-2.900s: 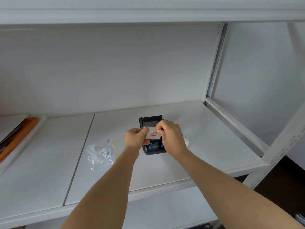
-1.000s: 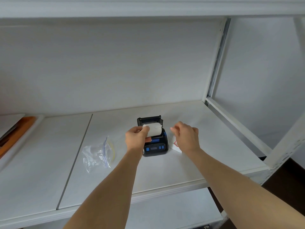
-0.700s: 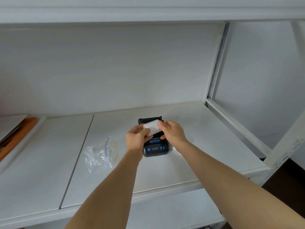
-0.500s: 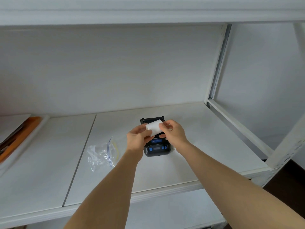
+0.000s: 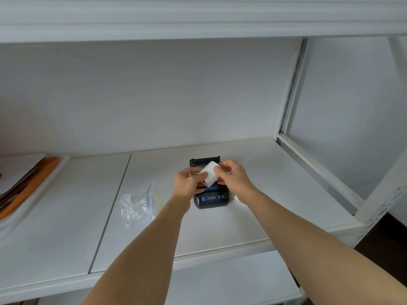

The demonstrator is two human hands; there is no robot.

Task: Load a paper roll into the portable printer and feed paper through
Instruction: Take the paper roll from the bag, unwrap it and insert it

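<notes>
Both hands pinch the white paper roll (image 5: 209,174) directly above the open black portable printer (image 5: 210,195).
Left hand (image 5: 189,183) and right hand (image 5: 234,176) grip opposite sides; roll axis appears tilted, compartment directly below.

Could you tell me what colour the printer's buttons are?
Blue, on the black printer; head view.

A small white paper roll (image 5: 209,174) is held tilted in the air just above a black portable printer with blue buttons (image 5: 211,198). The printer sits on the white shelf (image 5: 220,227), its lid standing open at the back.
</notes>
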